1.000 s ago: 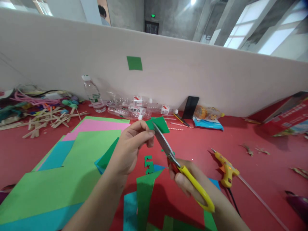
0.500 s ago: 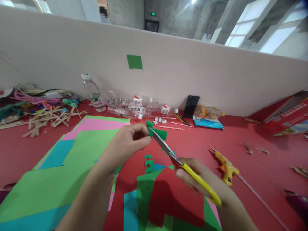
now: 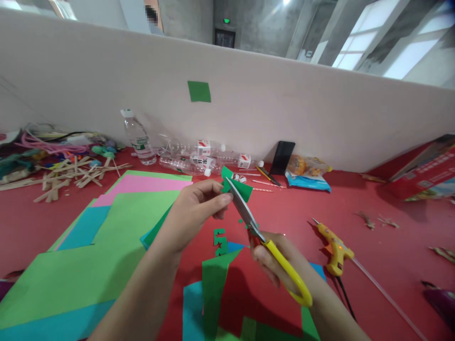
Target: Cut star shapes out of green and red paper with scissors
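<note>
Between thumb and fingers, my left hand (image 3: 195,208) pinches a small piece of green paper (image 3: 242,189) above the red table. My right hand (image 3: 275,258) grips yellow-handled scissors (image 3: 245,210), whose blades point up and left and lie across the green paper beside my left fingertips. The blades look nearly closed. Below them on the table lies a green paper strip with star-shaped holes (image 3: 220,241). Nearer to me is a red paper sheet (image 3: 263,289) over green and blue ones. Under my left forearm spread light green sheets (image 3: 78,270).
A yellow glue gun (image 3: 334,246) with its glue stick lies at right. Along the white partition (image 3: 249,104) are an upright water bottle (image 3: 137,137), several lying bottles, a black phone (image 3: 282,157) and a snack packet (image 3: 308,180). Wooden sticks (image 3: 78,173) are heaped at left.
The green paper and my left hand have shifted slightly right and up. My right hand and the scissors have moved a little left, bringing the scissor handles inward.
</note>
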`<action>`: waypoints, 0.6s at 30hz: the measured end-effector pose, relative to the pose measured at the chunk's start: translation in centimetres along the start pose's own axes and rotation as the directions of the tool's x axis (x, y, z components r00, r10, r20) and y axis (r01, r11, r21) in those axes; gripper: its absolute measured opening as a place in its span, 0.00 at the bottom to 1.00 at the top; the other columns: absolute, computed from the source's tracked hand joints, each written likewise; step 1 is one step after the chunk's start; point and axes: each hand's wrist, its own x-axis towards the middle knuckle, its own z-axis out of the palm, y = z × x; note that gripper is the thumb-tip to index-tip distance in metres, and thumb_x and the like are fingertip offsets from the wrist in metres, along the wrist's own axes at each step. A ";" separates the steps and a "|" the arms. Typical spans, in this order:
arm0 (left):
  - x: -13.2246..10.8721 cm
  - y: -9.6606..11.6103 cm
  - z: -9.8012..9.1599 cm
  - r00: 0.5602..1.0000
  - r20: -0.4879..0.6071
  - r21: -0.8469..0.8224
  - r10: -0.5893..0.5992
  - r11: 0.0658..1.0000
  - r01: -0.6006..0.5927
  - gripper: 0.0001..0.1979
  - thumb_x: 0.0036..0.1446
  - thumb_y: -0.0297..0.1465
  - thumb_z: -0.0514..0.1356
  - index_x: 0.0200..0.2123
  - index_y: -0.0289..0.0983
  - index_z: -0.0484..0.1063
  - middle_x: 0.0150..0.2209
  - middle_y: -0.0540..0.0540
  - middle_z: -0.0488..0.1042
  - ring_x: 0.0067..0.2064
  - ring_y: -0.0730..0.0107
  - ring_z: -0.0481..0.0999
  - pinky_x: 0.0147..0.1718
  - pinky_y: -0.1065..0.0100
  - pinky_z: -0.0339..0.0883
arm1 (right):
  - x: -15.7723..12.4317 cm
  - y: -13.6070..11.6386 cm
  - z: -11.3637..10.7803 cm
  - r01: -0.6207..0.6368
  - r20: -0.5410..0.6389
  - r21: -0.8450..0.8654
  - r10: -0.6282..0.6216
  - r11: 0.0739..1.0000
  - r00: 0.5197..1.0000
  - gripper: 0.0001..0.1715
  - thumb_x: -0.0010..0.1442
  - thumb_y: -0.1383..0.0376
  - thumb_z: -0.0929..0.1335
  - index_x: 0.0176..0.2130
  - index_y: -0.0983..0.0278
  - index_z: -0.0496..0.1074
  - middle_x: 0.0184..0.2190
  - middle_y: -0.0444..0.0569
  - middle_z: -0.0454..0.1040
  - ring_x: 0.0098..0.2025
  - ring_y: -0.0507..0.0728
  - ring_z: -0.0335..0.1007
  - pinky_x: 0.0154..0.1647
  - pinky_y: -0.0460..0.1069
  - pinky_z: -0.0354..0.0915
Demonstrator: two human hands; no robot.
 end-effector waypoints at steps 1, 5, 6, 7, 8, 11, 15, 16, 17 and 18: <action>0.0 0.0 0.3 1.000 -0.021 -0.039 0.013 0.999 -0.014 0.08 0.56 0.33 0.67 0.27 0.39 0.73 0.22 0.54 0.71 0.25 0.74 0.69 0.28 0.70 0.65 | 0.0 0.0 0.1 0.015 -0.008 -0.003 -0.015 1.000 1.000 0.40 0.60 0.26 0.62 0.28 0.58 0.57 0.14 0.34 0.56 0.16 0.48 0.48 0.19 0.45 0.47; -0.1 0.3 0.9 0.990 -0.129 -0.094 0.061 0.993 -0.073 0.07 0.53 0.31 0.66 0.25 0.39 0.73 0.20 0.53 0.71 0.23 0.74 0.69 0.26 0.70 0.65 | 0.2 0.0 0.0 0.031 -0.013 -0.034 -0.031 0.999 0.999 0.39 0.61 0.27 0.62 0.28 0.58 0.57 0.14 0.34 0.56 0.16 0.49 0.49 0.20 0.46 0.47; -0.1 0.4 0.9 0.986 -0.152 -0.093 0.071 0.992 -0.086 0.06 0.53 0.30 0.66 0.25 0.39 0.73 0.20 0.53 0.71 0.23 0.74 0.70 0.26 0.70 0.65 | 0.2 0.0 0.0 0.030 -0.013 -0.041 -0.031 0.999 0.999 0.39 0.61 0.27 0.62 0.28 0.58 0.57 0.14 0.34 0.57 0.16 0.49 0.50 0.21 0.47 0.47; 0.0 0.4 0.9 0.982 -0.172 -0.088 0.081 0.991 -0.097 0.06 0.53 0.30 0.66 0.25 0.39 0.74 0.20 0.53 0.72 0.24 0.73 0.70 0.26 0.70 0.65 | 0.2 0.0 -0.1 0.033 -0.014 -0.046 -0.034 0.998 0.999 0.39 0.61 0.27 0.62 0.28 0.58 0.57 0.14 0.34 0.57 0.16 0.49 0.50 0.21 0.47 0.47; 0.0 0.5 0.9 0.978 -0.190 -0.079 0.092 0.991 -0.109 0.05 0.53 0.30 0.65 0.25 0.39 0.74 0.21 0.53 0.72 0.24 0.73 0.70 0.26 0.70 0.66 | 0.2 0.0 -0.1 0.036 -0.014 -0.051 -0.037 0.998 0.999 0.39 0.61 0.27 0.62 0.27 0.58 0.56 0.15 0.34 0.57 0.16 0.49 0.50 0.21 0.47 0.47; -0.1 0.5 0.8 0.968 -0.219 -0.034 0.124 0.990 -0.135 0.05 0.54 0.29 0.64 0.26 0.39 0.74 0.21 0.53 0.72 0.25 0.74 0.71 0.28 0.70 0.67 | 0.1 0.2 -0.2 0.070 -0.003 -0.069 -0.070 0.995 0.998 0.39 0.63 0.28 0.61 0.26 0.58 0.56 0.15 0.35 0.56 0.17 0.49 0.51 0.22 0.48 0.47; -0.2 0.8 0.7 0.964 -0.215 0.065 0.157 0.987 -0.146 0.04 0.54 0.29 0.64 0.27 0.38 0.75 0.21 0.53 0.72 0.24 0.75 0.71 0.27 0.72 0.67 | -0.1 0.4 -0.4 0.090 0.027 -0.065 -0.089 0.994 0.996 0.38 0.65 0.29 0.60 0.28 0.58 0.57 0.16 0.36 0.57 0.18 0.49 0.50 0.22 0.48 0.46; -0.3 0.9 0.6 0.964 -0.211 0.088 0.161 0.985 -0.145 0.04 0.54 0.28 0.64 0.27 0.38 0.75 0.21 0.54 0.72 0.24 0.75 0.71 0.26 0.72 0.67 | -0.2 0.4 -0.5 0.085 0.033 -0.065 -0.083 0.994 0.996 0.38 0.65 0.29 0.60 0.29 0.58 0.57 0.17 0.36 0.57 0.18 0.49 0.50 0.22 0.48 0.45; -0.3 1.1 0.5 0.965 -0.205 0.109 0.164 0.984 -0.144 0.03 0.53 0.28 0.64 0.27 0.38 0.75 0.20 0.54 0.72 0.24 0.75 0.71 0.25 0.72 0.67 | -0.3 0.3 -0.6 0.081 0.041 -0.067 -0.078 0.994 0.996 0.38 0.65 0.29 0.61 0.29 0.58 0.57 0.18 0.36 0.57 0.19 0.49 0.50 0.22 0.48 0.45; -0.3 1.3 0.5 0.966 -0.199 0.127 0.165 0.982 -0.141 0.03 0.53 0.28 0.64 0.27 0.38 0.75 0.20 0.54 0.72 0.24 0.75 0.71 0.25 0.72 0.67 | -0.3 0.2 -0.7 0.080 0.047 -0.069 -0.077 0.994 0.996 0.37 0.65 0.30 0.61 0.29 0.59 0.57 0.18 0.37 0.58 0.19 0.50 0.51 0.22 0.48 0.45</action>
